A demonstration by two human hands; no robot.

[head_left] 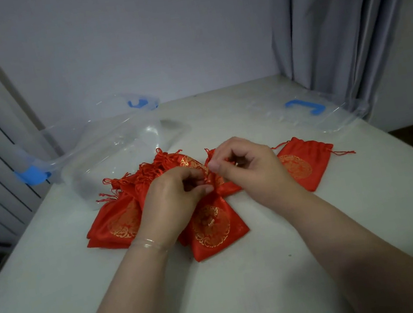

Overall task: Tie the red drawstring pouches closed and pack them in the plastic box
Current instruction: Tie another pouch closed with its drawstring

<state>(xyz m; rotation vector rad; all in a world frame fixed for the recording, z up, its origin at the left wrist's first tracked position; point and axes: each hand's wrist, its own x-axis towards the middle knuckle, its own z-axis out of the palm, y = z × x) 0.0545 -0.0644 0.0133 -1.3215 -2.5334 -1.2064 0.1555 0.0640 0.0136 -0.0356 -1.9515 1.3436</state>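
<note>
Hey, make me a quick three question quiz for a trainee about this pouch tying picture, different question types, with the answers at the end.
1. True or false: the clear plastic box with blue latches already holds a red pouch.
2. Multiple choice: where does the clear lid with the blue handle lie? A) on the box B) on the white table, far right C) under the pouches
3. Fill in: both the left hand and the right hand pinch the mouth of the red satin drawstring pouch with a gold emblem that lies ____ the person.

Key: 1 false, no pouch shows inside it; 2 B; 3 nearest.
</note>
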